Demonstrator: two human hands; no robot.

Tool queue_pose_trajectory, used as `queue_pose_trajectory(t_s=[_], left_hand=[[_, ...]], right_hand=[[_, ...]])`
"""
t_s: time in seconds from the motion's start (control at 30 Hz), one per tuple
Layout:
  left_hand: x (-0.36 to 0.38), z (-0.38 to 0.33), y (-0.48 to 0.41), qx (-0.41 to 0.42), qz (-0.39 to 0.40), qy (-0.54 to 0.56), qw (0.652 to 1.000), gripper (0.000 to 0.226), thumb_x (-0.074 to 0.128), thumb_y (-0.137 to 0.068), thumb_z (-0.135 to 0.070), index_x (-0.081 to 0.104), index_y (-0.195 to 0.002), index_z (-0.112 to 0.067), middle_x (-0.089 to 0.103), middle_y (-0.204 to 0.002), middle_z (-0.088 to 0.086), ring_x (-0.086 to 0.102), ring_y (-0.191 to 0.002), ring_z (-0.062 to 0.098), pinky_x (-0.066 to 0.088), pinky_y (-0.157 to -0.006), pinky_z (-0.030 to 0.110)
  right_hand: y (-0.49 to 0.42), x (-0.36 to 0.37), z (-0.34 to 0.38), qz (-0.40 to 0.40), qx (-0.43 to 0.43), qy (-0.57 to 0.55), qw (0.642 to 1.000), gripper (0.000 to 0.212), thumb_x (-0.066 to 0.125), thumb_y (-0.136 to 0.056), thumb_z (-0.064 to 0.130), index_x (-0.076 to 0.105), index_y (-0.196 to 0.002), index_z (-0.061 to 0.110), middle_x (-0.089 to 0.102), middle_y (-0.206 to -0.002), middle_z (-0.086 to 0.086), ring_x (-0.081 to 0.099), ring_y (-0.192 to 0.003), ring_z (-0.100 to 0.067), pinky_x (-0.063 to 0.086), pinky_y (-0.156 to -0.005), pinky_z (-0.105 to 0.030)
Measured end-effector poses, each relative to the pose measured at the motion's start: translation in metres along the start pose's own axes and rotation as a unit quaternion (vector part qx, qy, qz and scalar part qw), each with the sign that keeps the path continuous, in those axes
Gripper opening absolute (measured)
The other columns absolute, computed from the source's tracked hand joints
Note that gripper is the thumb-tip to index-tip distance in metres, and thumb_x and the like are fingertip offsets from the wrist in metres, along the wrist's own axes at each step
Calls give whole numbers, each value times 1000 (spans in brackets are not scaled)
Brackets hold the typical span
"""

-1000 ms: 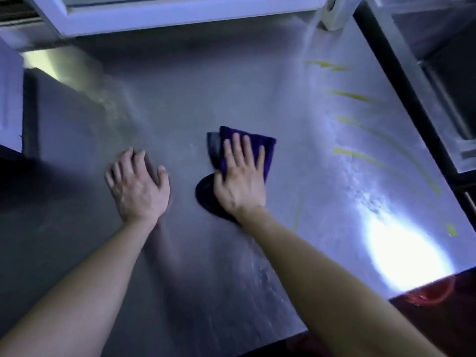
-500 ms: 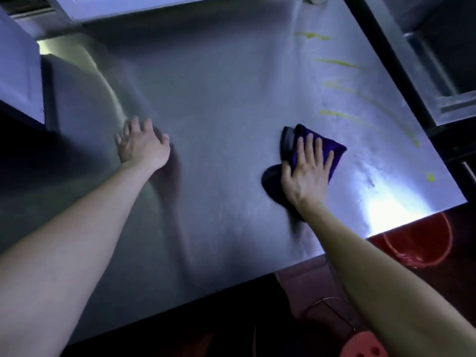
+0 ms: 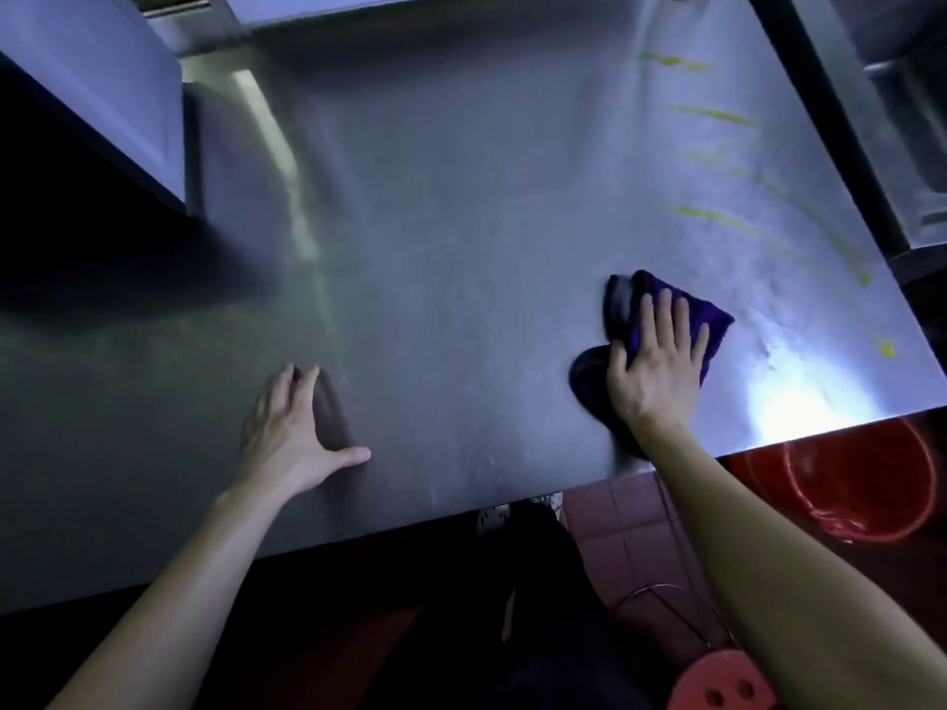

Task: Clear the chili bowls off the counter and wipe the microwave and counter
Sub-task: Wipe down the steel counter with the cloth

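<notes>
One cloth (image 3: 716,322) beneath right grip (image 3: 656,374)

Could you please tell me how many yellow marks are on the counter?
5, all on the counter, right side: four streaks in a column, farthest, second, third, nearest; one spot by the front corner. Glare may hide more.

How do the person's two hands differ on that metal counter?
The right hand presses flat on a purple cloth; the left hand rests on the bare counter. The right hand sits nearer the yellow streaks than the left hand. Both lie palm down, fingers straight.
</notes>
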State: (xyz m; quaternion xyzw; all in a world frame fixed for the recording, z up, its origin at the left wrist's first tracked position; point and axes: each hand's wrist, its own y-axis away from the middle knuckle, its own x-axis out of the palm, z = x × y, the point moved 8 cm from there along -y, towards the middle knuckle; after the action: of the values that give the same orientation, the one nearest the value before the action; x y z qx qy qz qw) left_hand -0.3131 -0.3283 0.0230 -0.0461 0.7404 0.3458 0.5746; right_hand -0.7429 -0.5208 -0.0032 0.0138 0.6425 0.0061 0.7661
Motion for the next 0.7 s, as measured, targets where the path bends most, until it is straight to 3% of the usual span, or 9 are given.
queue_pose_trajectory(t_s=[0.07,0.13,0.2,0.27,0.37,0.43,0.57,0.63,0.7], left_hand=[[-8,22,0,-32,7,-1,999,156,96,-49,-76,13,-171,-28,5,-180,8,11,-165,35,20,-133,53],[-16,38,-2,-64,18,-6,998,163,98,-45,-75,6,-172,-31,-2,-181,5,5,-166,36,19,-134,53],[-23,51,-6,-92,31,-12,995,170,100,-43,-72,-3,-171,-34,-10,-180,2,-1,-167,36,19,-133,55],[-30,61,-13,-121,37,-17,992,176,102,-41,-70,-13,-170,-34,-18,-179,3,-6,-167,37,20,-131,59],[-30,73,-24,-143,46,-11,989,183,102,-38,-70,-18,-170,-28,-19,-179,12,-7,-167,38,24,-130,62],[-24,77,-30,-132,58,-7,989,181,101,-38,-73,-9,-172,-19,-9,-179,18,-2,-167,38,23,-132,57],[-19,83,-35,-120,61,-43,990,178,88,-37,-90,-2,-172,-15,-1,-180,19,3,-166,39,29,-130,55],[-20,81,-34,-112,58,-55,990,177,85,-39,-92,-3,-172,-16,-1,-180,19,4,-166,39,30,-130,53],[-22,78,-32,-104,56,-55,991,174,86,-42,-90,-3,-172,-16,-1,-180,19,5,-167,38,24,-131,50]], right_hand=[[22,4,65,-6,26,-10,1000,82,43,-99,49,24,-170,12,16,-179,-10,10,-166,-32,8,-130,-65],[67,19,164,26,-95,-20,995,84,42,-98,50,23,-170,11,12,-179,-12,5,-167,-32,3,-130,-65],[125,37,251,83,-255,-25,963,83,43,-99,49,23,-170,10,9,-180,-12,0,-167,-32,2,-130,-65],[154,44,284,117,-358,-20,926,82,42,-101,49,21,-171,12,6,-180,-10,-3,-167,-30,3,-130,-63],[123,45,269,109,-436,-26,893,84,46,-96,49,24,-171,18,10,-180,-3,2,-167,-24,6,-133,-56],[62,44,250,89,-412,-29,907,83,51,-94,47,30,-169,20,18,-179,-3,11,-167,-25,9,-134,-54],[-92,40,256,40,-248,-10,968,80,41,-96,50,32,-168,16,23,-178,-7,16,-165,-29,9,-132,-59],[-124,44,289,41,-192,1,981,81,36,-98,52,28,-169,14,19,-178,-9,14,-165,-31,7,-132,-62],[-104,49,330,39,-217,5,975,83,35,-97,52,28,-169,12,18,-178,-11,14,-165,-32,6,-131,-64]])
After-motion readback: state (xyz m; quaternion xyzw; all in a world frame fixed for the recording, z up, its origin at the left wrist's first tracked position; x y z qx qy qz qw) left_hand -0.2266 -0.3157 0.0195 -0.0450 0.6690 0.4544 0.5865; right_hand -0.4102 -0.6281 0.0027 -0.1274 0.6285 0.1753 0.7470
